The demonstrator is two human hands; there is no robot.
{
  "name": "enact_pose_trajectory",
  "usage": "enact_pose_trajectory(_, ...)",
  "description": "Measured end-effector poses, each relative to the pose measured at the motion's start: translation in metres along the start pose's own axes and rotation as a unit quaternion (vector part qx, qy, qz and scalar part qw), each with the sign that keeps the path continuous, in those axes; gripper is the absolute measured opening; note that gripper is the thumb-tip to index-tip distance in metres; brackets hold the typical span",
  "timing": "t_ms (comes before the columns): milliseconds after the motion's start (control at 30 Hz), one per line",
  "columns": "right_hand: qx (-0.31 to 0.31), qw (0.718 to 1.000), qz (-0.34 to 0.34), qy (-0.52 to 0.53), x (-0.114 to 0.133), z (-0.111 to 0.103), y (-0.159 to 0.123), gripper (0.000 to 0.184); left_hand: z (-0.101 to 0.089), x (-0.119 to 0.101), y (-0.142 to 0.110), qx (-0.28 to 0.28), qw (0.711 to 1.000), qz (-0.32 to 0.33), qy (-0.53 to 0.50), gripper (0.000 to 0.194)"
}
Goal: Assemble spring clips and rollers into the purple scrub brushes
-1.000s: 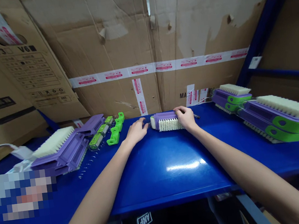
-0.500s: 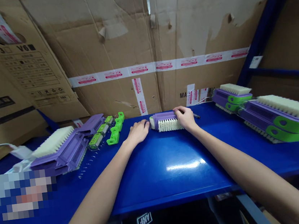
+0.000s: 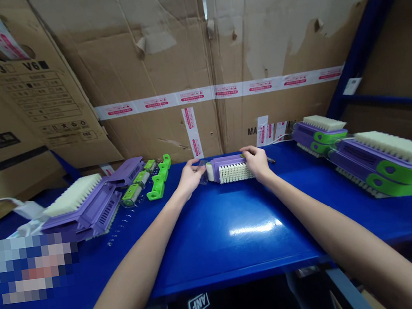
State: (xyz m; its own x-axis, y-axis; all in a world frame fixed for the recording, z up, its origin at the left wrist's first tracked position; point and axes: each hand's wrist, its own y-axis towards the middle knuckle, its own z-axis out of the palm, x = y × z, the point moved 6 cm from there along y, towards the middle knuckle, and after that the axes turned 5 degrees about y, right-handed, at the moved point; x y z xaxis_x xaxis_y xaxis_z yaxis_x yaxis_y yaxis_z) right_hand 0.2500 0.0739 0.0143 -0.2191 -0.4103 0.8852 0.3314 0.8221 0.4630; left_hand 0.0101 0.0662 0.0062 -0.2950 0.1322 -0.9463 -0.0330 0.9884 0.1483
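A purple brush (image 3: 228, 160) with cream bristles facing me lies on the blue table (image 3: 220, 243), a pale block at its left end. My right hand (image 3: 256, 162) is closed round the brush's right end, where a bit of green shows by the fingertips. Between the thumb and fingers of my left hand (image 3: 190, 177) is a clear plastic piece (image 3: 203, 173), just left of the pale block. I cannot tell whether the two touch. Behind my right hand pokes out the tip of a dark thin tool (image 3: 272, 160).
Purple brush bodies (image 3: 96, 208), green-topped metal parts (image 3: 135, 187), green brackets (image 3: 160, 176) and small springs (image 3: 119, 229) lie to the left. Brushes with green handles (image 3: 399, 171) are stacked at right. A cardboard wall (image 3: 150, 71) closes off the back.
My left hand has turned from lying palm-down on the table to pinching the clear plastic piece beside the brush. My right hand stays on the brush with little movement.
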Motion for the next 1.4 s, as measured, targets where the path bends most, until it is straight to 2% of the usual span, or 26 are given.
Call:
enact_pose_trajectory(133,-0.023,0.999,0.035,0.005,-0.004,-0.003,0.0,0.027,0.002,0.0,-0.002,-0.004,0.993,-0.021,-0.113,0.047)
enact_pose_trajectory(233,-0.032,0.998,0.051,0.013,-0.006,-0.004,0.001,0.026,0.002,0.0,0.001,0.007,0.99,-0.003,-0.144,0.05)
enact_pose_trajectory(500,-0.033,0.996,0.073,0.026,-0.007,-0.002,-0.001,0.025,0.006,0.002,0.006,0.042,0.986,0.068,-0.147,0.054)
enact_pose_trajectory(733,-0.023,0.997,0.069,0.029,-0.004,0.0,-0.003,0.025,0.008,0.0,0.002,0.071,0.984,0.048,-0.158,0.057)
enact_pose_trajectory(867,-0.02,0.997,0.064,0.029,-0.004,0.001,-0.003,0.026,0.01,-0.001,-0.001,0.13,0.98,0.019,-0.148,0.06)
enact_pose_trajectory(967,-0.017,0.998,0.052,0.023,-0.004,0.001,-0.004,0.027,0.012,-0.002,-0.002,0.169,0.975,0.024,-0.14,0.057)
enact_pose_trajectory(1200,0.033,0.999,-0.003,-0.044,0.003,0.005,-0.004,0.029,0.009,0.0,0.0,0.153,0.981,0.051,-0.105,0.056)
enact_pose_trajectory(1400,0.102,0.993,-0.017,-0.061,0.005,0.013,-0.006,0.029,0.009,0.001,0.003,0.153,0.982,0.089,-0.065,0.062)
